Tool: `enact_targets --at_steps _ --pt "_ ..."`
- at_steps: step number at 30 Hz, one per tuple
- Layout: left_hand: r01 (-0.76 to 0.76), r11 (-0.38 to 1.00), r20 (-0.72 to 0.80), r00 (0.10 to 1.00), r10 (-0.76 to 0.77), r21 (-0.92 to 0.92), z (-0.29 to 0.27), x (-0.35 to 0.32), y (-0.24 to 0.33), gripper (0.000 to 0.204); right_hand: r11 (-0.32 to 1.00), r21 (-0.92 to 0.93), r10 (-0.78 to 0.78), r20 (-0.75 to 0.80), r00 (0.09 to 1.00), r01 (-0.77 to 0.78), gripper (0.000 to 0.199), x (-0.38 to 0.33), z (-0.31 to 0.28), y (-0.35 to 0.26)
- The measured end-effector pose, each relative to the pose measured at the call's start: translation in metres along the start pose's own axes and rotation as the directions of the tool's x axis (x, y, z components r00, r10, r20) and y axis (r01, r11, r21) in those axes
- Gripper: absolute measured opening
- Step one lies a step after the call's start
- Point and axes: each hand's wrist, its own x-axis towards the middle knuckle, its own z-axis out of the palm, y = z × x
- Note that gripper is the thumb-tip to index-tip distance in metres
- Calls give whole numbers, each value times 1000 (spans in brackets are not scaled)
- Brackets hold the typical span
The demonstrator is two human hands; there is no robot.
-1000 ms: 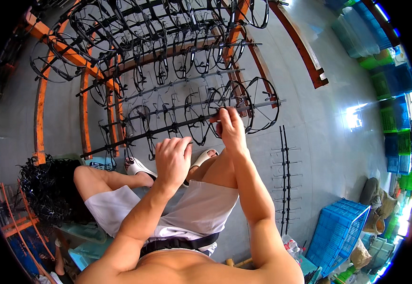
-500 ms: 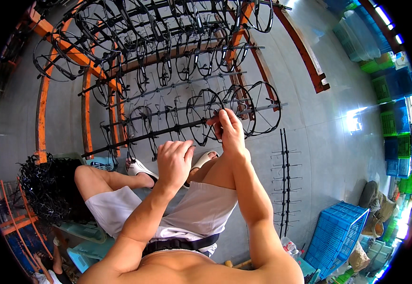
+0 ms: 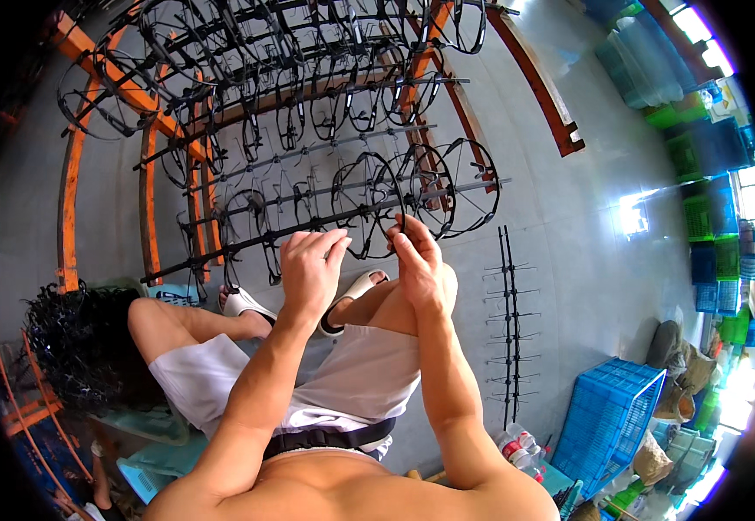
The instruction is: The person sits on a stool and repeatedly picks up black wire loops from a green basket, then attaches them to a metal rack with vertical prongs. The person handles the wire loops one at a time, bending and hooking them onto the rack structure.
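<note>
In front of me stands a rack with a black rod (image 3: 308,219), hung with several thin, black, curved frames that look like spectacle frames. My left hand (image 3: 309,271) is at the near side of this rod, thumb and fingers pinched; whatever lies between them is too small to make out. My right hand (image 3: 419,267) is just right of it, fingers closed at the lower edge of a looped black frame (image 3: 339,187). Another looped frame (image 3: 495,195) hangs farther right, at the rod's end.
Orange posts (image 3: 68,217) carry the rack, with more loaded rods above. A dark heap of black pieces (image 3: 56,347) lies at my left. On the floor at right is a double rod with prongs (image 3: 509,321). A blue crate (image 3: 613,425) and plastic bottles (image 3: 523,451) stand near right.
My right hand has drawn back from the rod toward me. My left hand has moved forward, closer to the rod. The view has shifted slightly.
</note>
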Motion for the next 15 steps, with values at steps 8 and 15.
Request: enact_targets --at_steps 8,15 --pt "38 999 87 995 -39 8 2 -4 2 11 993 -116 -41 -249 968 12 30 -3 15 -1" --pt "-37 993 -8 999 36 -112 12 -23 -16 8 872 -449 -253 -68 965 197 32 5 -2 -3"
